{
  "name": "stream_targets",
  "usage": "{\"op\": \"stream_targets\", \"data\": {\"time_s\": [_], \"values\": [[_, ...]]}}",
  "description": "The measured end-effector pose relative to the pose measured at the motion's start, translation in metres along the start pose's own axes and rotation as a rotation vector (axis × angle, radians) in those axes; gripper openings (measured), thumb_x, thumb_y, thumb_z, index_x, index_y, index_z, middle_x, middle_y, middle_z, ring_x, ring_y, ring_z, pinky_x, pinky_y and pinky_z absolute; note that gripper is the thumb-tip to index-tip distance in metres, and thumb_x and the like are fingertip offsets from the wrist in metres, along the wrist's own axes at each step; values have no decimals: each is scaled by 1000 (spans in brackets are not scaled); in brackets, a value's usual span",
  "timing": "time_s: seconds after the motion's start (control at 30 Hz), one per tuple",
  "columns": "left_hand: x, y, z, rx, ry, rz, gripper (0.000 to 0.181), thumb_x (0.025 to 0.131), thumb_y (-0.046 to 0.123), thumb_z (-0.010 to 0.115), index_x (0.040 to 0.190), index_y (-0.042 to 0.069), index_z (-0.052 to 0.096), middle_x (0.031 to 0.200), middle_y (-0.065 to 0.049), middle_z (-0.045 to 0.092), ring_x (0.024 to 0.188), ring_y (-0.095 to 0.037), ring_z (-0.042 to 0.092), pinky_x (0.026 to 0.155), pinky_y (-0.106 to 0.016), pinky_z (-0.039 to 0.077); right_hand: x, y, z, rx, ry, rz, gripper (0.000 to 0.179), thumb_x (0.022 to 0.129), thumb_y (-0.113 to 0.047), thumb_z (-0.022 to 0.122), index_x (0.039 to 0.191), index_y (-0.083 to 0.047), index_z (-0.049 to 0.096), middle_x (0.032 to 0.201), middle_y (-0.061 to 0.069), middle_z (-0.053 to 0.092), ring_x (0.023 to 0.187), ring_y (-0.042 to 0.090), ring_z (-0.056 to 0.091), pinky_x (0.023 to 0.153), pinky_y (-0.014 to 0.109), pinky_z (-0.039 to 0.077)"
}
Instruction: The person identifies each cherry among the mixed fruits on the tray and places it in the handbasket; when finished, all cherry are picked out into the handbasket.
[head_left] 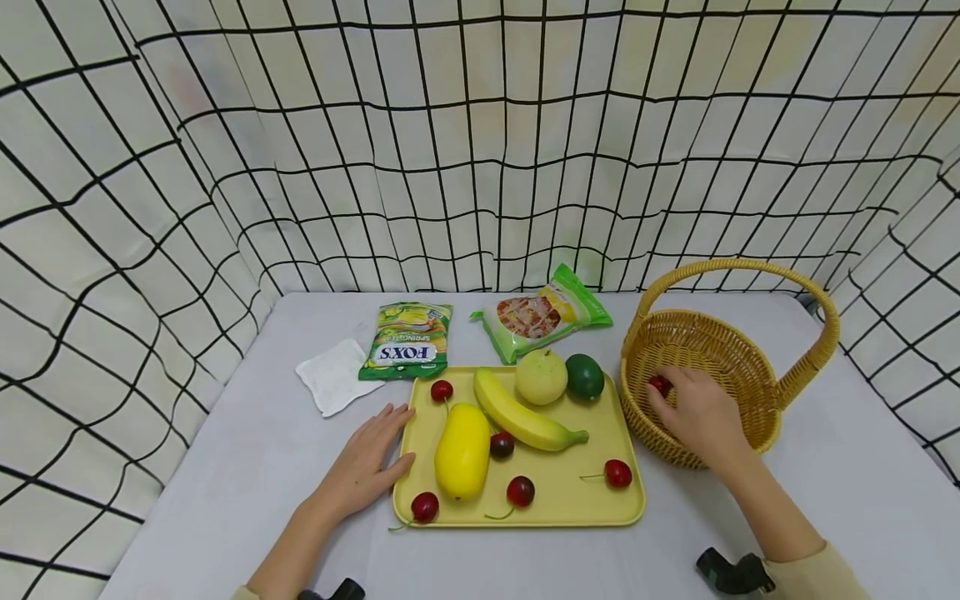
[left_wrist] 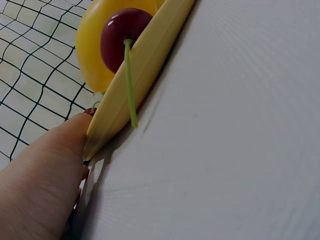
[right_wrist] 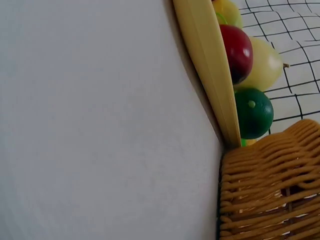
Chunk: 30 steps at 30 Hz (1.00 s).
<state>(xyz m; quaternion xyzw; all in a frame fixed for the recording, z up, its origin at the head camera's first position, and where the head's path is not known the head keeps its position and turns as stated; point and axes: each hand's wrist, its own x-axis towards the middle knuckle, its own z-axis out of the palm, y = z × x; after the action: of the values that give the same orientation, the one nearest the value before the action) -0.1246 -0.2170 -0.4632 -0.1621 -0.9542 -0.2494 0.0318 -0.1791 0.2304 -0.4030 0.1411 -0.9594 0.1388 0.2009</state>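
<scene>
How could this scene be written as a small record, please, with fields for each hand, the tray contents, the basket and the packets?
left hand: rests against the left edge of the yellow tray
right hand: fingers pinch a cherry within the basket's mouth
tray contents: banana, plump yellow fruit, round pale-green fruit, dark green fruit, five cherries
basket: wicker, upright, right of the tray
packets: FOX'S packet and green packet, both at the tray's far side
</scene>
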Motion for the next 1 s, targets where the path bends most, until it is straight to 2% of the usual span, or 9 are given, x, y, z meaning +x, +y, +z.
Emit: {"op": "stream_targets", "data": {"time_s": [0.17,0.43,0.67,0.8,1.0], "values": [[0,1,-1,2,0,0,60,87,33,59,139,13,38,143,-9,36,135,-28,23,107,-49,20,4,5,-1,-3,-57,25,30,82,-24,62,101,-1,64,76,12,62,62,25,56,38,31,40],[0,2,-1,2,3,0,60,87,33,59,139,13,38,143,-9,36,135,-28,24,107,-50,20,13,8,-1,-19,-187,59,34,84,-24,61,106,1,61,80,15,61,68,28,57,42,35,42],[0,1,-1,2,0,0,60,87,33,59,139,13,38,143,-9,36,135,-27,23,107,-50,20,19,12,6,-6,-291,81,30,84,-21,61,104,1,60,77,11,60,66,26,56,42,36,41],[1,1,-1,5,-5,-5,60,87,33,59,139,13,38,144,-9,36,135,-27,23,107,-50,20,20,14,10,4,-339,94,24,84,-20,62,99,-2,60,75,8,58,65,24,54,42,35,40],[1,2,-1,1,-11,-15,60,87,34,58,140,14,37,144,-9,35,135,-27,22,107,-50,20,21,17,13,15,-385,95,25,84,-19,62,102,-2,60,77,8,58,66,23,55,44,35,42]]}}
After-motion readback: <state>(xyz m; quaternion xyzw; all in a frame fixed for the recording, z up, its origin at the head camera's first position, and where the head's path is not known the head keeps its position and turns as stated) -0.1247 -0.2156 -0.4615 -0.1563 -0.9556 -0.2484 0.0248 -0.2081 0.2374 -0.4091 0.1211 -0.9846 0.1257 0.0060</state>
